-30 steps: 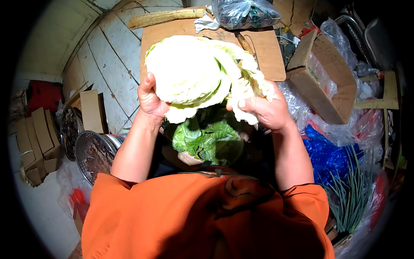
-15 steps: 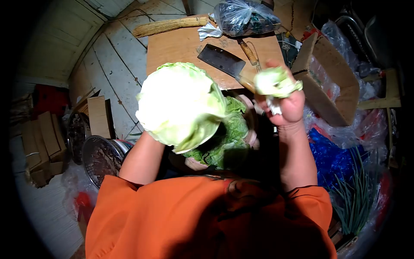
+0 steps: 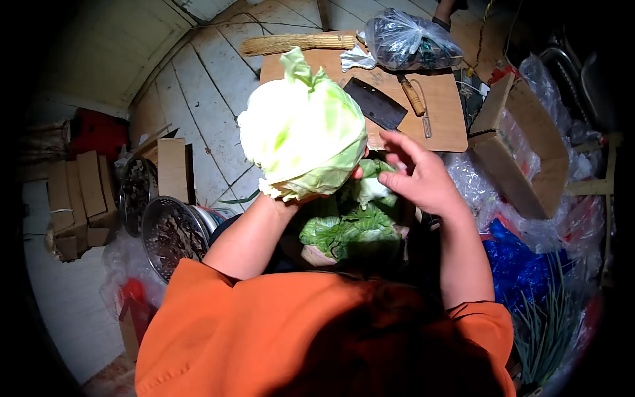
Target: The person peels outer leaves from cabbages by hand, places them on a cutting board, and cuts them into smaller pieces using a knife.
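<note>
My left hand (image 3: 283, 204) holds up a large pale green cabbage (image 3: 301, 132) from below, its fingertips just showing at the right side. The cabbage is brightly lit, with a loose leaf sticking up on top. My right hand (image 3: 423, 175) is open to the right of the cabbage, thumb and fingers apart. Below its thumb a pale piece of cabbage leaf (image 3: 374, 190) lies over the heap of green outer leaves (image 3: 350, 231) in front of my body. The vessel under that heap is mostly hidden. Beyond my right hand a cleaver (image 3: 375, 104) rests on the wooden board.
The wooden board (image 3: 443, 129) also bears a wooden-handled tool (image 3: 413, 97), a straw brush (image 3: 297, 44) and a tied plastic bag (image 3: 413, 40). To the left stands a metal colander (image 3: 149, 228) with dark pieces. A cardboard box (image 3: 542, 159) and green onions (image 3: 546, 324) are at right.
My right hand has let go of the torn cabbage leaf and moved in towards the cabbage. My left hand has turned the cabbage. The view has shifted.
</note>
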`<state>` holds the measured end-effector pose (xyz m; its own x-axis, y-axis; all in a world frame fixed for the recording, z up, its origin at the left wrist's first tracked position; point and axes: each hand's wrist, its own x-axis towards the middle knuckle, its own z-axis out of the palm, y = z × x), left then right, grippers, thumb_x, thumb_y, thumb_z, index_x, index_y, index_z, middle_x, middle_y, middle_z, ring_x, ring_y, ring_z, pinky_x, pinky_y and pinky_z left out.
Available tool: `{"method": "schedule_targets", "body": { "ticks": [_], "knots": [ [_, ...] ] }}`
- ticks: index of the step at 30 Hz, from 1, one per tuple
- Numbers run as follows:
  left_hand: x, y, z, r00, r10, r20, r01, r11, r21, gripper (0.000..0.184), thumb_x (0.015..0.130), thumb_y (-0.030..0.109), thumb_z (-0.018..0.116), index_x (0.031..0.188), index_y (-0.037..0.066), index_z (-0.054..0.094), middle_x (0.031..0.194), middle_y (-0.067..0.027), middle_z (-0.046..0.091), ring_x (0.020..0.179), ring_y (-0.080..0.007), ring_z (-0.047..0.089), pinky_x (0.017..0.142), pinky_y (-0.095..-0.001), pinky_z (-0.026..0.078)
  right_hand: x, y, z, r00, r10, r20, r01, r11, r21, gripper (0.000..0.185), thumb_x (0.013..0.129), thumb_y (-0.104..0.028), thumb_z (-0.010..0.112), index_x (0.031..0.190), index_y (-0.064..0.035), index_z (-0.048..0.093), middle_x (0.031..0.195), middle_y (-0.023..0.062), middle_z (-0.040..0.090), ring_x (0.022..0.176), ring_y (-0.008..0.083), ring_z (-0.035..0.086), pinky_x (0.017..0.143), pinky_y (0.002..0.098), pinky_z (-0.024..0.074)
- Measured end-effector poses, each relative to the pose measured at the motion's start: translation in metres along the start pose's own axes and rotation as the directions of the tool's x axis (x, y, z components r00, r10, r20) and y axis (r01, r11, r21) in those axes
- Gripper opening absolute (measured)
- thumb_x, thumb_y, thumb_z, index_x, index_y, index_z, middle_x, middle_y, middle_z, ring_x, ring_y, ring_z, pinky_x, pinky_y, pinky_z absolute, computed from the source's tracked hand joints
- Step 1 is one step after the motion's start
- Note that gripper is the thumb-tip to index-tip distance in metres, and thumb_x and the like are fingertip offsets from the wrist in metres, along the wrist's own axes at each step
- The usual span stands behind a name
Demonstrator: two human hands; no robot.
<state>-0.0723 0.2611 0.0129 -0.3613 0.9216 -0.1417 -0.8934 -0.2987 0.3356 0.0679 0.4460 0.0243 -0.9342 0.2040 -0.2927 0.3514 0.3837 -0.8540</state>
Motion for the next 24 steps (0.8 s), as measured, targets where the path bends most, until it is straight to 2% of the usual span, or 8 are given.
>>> {"method": "schedule_targets", "body": {
  "ticks": [2, 5, 7, 10, 12, 16, 20, 24],
  "knots": [
    [0.004, -0.004, -0.005, 1.0, 0.027, 0.001, -0.027, 0.998, 0.057, 0.049, 0.096, 0.043, 0.044, 0.124, 0.003, 0.05, 0.109, -0.0233, 0.061, 0.086, -0.037, 0.065, 0.069, -0.0469, 0.058, -0.001, -0.012, -0.003, 0.99, -0.141, -0.005, 0.123, 0.846, 0.519, 0.089, 0.069, -0.026, 0.079, 0.143, -0.005, 0.034, 0.136, 0.015, 0.046, 0.125, 0.0265, 0.047, 0.097, 0.0368, 0.0422],
    [-0.002, -0.011, 0.006, 0.982, 0.041, -0.186, -0.005, 0.983, 0.185, 0.057, 0.095, 0.048, 0.044, 0.13, 0.004, 0.047, 0.118, -0.0226, 0.059, 0.093, -0.0395, 0.065, 0.07, -0.0478, 0.059, -0.003, -0.023, 0.009, 0.957, -0.283, 0.062, 0.12, 0.584, 0.803, 0.106, 0.066, -0.028, 0.084, 0.149, -0.0066, 0.021, 0.147, 0.013, 0.033, 0.136, 0.0262, 0.033, 0.105, 0.0396, 0.0352],
    [0.001, -0.011, -0.003, 0.987, -0.016, -0.16, -0.01, 0.987, -0.161, 0.066, 0.093, 0.056, 0.044, 0.135, 0.006, 0.045, 0.13, -0.0164, 0.055, 0.114, -0.0333, 0.058, 0.09, -0.0466, 0.053, -0.001, -0.022, 0.016, 0.956, -0.292, 0.012, 0.147, 0.516, 0.844, 0.112, 0.064, -0.024, 0.083, 0.15, -0.0038, 0.014, 0.148, 0.0131, 0.031, 0.137, 0.0244, 0.031, 0.112, 0.0363, 0.0246],
    [0.002, -0.004, -0.005, 0.985, -0.149, -0.093, 0.133, 0.979, -0.153, 0.067, 0.093, 0.057, 0.043, 0.136, 0.006, 0.044, 0.134, -0.015, 0.053, 0.12, -0.0282, 0.054, 0.097, -0.0434, 0.048, -0.002, -0.01, 0.015, 0.957, -0.285, 0.059, 0.082, 0.457, 0.886, 0.108, 0.064, -0.019, 0.081, 0.148, -0.0018, 0.016, 0.145, 0.0128, 0.035, 0.135, 0.0241, 0.034, 0.111, 0.0355, 0.0255],
    [0.006, 0.002, -0.007, 0.949, 0.013, -0.314, 0.113, 0.919, 0.377, 0.066, 0.094, 0.056, 0.042, 0.137, 0.006, 0.043, 0.133, -0.0123, 0.053, 0.119, -0.0254, 0.055, 0.097, -0.0415, 0.048, 0.004, 0.006, 0.021, 0.953, -0.303, 0.034, 0.049, 0.262, 0.964, 0.099, 0.067, -0.015, 0.078, 0.147, -0.001, 0.021, 0.14, 0.0124, 0.041, 0.13, 0.0245, 0.04, 0.11, 0.0357, 0.0282],
    [0.02, 0.024, -0.023, 0.845, 0.425, -0.324, -0.032, 0.646, 0.762, 0.028, 0.093, 0.032, 0.059, 0.109, 0.01, 0.056, 0.086, -0.0015, 0.062, 0.076, -0.008, 0.058, 0.056, -0.0242, 0.05, 0.016, 0.012, 0.032, 0.984, -0.171, -0.058, 0.096, 0.222, 0.97, 0.083, 0.077, -0.014, 0.072, 0.145, -0.002, 0.026, 0.135, 0.0116, 0.047, 0.123, 0.0225, 0.047, 0.104, 0.0354, 0.0374],
    [0.021, 0.038, -0.027, 0.882, 0.158, -0.444, 0.133, 0.821, 0.556, 0.046, 0.091, 0.041, 0.06, 0.118, 0.004, 0.056, 0.101, -0.0061, 0.064, 0.087, -0.0136, 0.061, 0.074, -0.0276, 0.051, 0.021, 0.009, 0.034, 0.994, 0.051, -0.092, 0.067, 0.368, 0.927, 0.073, 0.082, -0.018, 0.072, 0.142, -0.0059, 0.032, 0.127, 0.0098, 0.051, 0.111, 0.0197, 0.056, 0.089, 0.0328, 0.0498],
    [0.024, 0.042, -0.045, 0.928, 0.005, -0.372, 0.242, 0.752, 0.613, 0.058, 0.078, 0.05, 0.071, 0.114, 0.007, 0.059, 0.106, -0.005, 0.063, 0.092, -0.0158, 0.057, 0.083, -0.0323, 0.045, 0.03, 0.013, 0.039, 0.986, 0.11, -0.122, 0.054, 0.48, 0.876, 0.074, 0.082, -0.017, 0.073, 0.142, -0.0064, 0.031, 0.124, 0.0096, 0.054, 0.107, 0.019, 0.057, 0.086, 0.032, 0.051]
  ]
}}
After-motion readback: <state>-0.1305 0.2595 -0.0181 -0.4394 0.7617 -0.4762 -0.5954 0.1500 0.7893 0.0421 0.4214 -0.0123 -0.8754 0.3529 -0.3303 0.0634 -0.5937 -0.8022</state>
